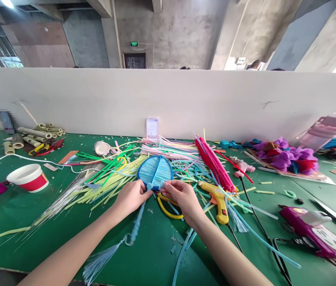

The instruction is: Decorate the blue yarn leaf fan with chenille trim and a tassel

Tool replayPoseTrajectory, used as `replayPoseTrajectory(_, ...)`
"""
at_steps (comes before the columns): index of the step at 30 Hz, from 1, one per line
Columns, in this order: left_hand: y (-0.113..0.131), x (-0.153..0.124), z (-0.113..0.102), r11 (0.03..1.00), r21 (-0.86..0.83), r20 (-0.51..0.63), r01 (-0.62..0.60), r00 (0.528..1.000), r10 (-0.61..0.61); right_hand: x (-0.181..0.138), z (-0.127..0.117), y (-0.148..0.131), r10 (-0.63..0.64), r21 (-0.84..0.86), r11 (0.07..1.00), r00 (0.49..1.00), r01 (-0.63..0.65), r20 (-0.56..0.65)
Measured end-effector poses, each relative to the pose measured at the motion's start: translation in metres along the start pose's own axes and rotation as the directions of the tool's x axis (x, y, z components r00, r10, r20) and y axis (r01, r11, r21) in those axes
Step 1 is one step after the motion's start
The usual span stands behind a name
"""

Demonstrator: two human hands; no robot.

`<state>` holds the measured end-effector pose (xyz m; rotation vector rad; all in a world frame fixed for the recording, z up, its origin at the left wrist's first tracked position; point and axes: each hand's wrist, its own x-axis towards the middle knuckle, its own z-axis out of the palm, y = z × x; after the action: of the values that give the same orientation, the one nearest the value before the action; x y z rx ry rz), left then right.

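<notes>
A small round blue fan (156, 169), with light-blue threads strung across a darker rim and a rib down its middle, is held upright in front of me. My left hand (130, 195) pinches the lower left of its rim. At the lower right, my right hand (182, 196) has thumb and fingers closed on the same edge, by light-blue trim whose details are too small to make out. Below the left fingers a fuzzy light-blue stem (138, 222) hangs down to a blue tassel (103, 258). Yellow-handled scissors or pliers (169, 210) lie partly hidden behind the right hand.
Loose coloured stems (120, 174) spread behind the fan. On the right are a yellow glue gun (218, 200), a red stem bundle (215, 167) and a magenta power strip (319, 234). A paper cup (29, 177) and bamboo pieces (41, 135) stand left. A white partition (102, 99) closes the back.
</notes>
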<state>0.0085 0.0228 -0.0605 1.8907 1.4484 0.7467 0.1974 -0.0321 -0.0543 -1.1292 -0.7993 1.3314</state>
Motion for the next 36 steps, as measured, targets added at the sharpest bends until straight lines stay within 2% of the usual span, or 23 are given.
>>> replayPoseTrajectory(4, 0.002, 0.006, -0.002, 0.961, -0.248, 0.075, 0.119, 0.992, -0.104, -0.001, 0.001, -0.001, -0.03, -0.015, 0.999, 0.999, 0.03, 0.017)
replayPoseTrajectory(8, 0.002, 0.007, -0.004, 0.838, -0.465, 0.259, 0.286, 0.949, -0.18, -0.004, 0.003, -0.004, -0.062, -0.03, 0.998, 0.997, 0.063, 0.052)
replayPoseTrajectory(11, 0.0, 0.008, 0.002, 0.746, -0.572, 0.307, 0.341, 0.932, -0.191, -0.006, 0.004, -0.005, -0.067, -0.041, 0.997, 0.995, 0.071, 0.076)
replayPoseTrajectory(18, 0.005, 0.001, 0.012, 0.589, -0.751, 0.286, 0.297, 0.951, -0.115, -0.007, 0.004, -0.007, -0.1, -0.019, 0.995, 0.991, 0.102, 0.088)
replayPoseTrajectory(24, 0.024, -0.014, 0.013, 0.471, -0.853, 0.278, 0.227, 0.96, 0.042, -0.008, 0.003, -0.013, -0.186, 0.012, 0.982, 0.979, 0.186, 0.083)
replayPoseTrajectory(28, 0.025, -0.017, 0.012, 0.45, -0.867, 0.298, 0.216, 0.947, 0.119, -0.008, 0.0, -0.018, -0.247, 0.022, 0.969, 0.968, 0.247, 0.043)
replayPoseTrajectory(32, 0.028, -0.021, 0.008, 0.456, -0.865, 0.296, 0.211, 0.947, 0.124, -0.011, 0.0, -0.023, -0.336, -0.002, 0.942, 0.942, 0.336, -0.018)
replayPoseTrajectory(36, 0.034, -0.026, 0.008, 0.484, -0.859, 0.271, 0.165, 0.95, 0.156, -0.017, 0.005, -0.022, -0.362, -0.05, 0.931, 0.932, 0.361, -0.025)
